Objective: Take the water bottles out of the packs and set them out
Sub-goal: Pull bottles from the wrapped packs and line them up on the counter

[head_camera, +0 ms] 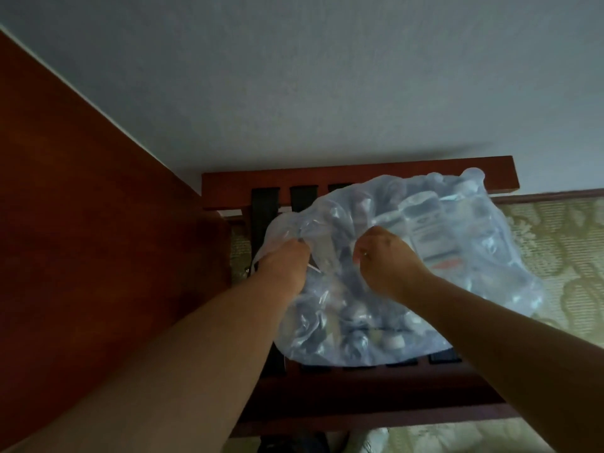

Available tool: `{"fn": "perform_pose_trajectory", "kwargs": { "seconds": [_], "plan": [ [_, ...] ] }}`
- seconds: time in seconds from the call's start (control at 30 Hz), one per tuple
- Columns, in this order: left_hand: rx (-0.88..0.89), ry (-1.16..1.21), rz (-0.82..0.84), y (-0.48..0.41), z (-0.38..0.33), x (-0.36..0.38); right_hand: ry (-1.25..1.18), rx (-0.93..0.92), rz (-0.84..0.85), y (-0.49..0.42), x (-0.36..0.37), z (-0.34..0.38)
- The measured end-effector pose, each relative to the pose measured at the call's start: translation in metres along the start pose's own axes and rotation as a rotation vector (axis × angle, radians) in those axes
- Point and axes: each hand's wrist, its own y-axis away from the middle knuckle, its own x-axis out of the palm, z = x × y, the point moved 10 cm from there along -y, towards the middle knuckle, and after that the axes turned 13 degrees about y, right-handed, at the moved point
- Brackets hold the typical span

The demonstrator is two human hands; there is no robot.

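Your left hand (283, 268) and right hand (384, 261) are both on the pack (474, 276) of water bottles, near its top. The fingers (299, 246) of your left hand are curled tight and clamped on a bunched fold of the clear plastic wrap (330, 220). The fingers (362, 247) of your right hand are likewise curled and pinching the wrap. The two grips sit near each other, and a stretch of film is pulled up between them.

The pack is still wrapped. Most of it lies beyond and to the right of your right fingers, and the rest spreads below both hands towards you. A labelled bottle (428, 223) shows through the film just past your right fingers. A white cap (394, 342) shows well below them, at the near edge of the pack. How many bottles it holds cannot be told, because the film is creased and the light is dim.

The pack rests on a slatted wooden rack (359, 176) with dark straps (265, 207), which appear just beyond your left fingers. A red-brown wooden panel (81, 207) stands to the left of your left fingers. A pale wall (327, 76) rises beyond both grips. Patterned carpet (562, 243) lies well to the right of your right fingers.
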Motion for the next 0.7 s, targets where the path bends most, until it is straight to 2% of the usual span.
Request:
{"fn": "perform_pose_trajectory", "kwargs": {
  "seconds": [0.1,0.17,0.33,0.53,0.7],
  "plan": [
    [-0.054,0.050,0.054,0.020,0.001,-0.001,-0.021,0.017,0.025,0.012,-0.003,0.002],
    [-0.032,0.058,0.014,0.035,-0.009,-0.011,-0.042,0.010,-0.003,0.022,-0.009,0.006],
    [0.010,0.129,-0.247,0.076,-0.021,-0.045,-0.039,-0.056,-0.001,0.050,-0.016,0.020],
    [0.065,0.166,-0.477,0.123,-0.031,-0.069,0.023,-0.116,-0.023,0.088,-0.029,0.026],
    [-0.113,0.440,-0.416,0.145,-0.015,-0.063,0.109,-0.125,0.093,0.122,-0.019,0.022]
  ]
}}
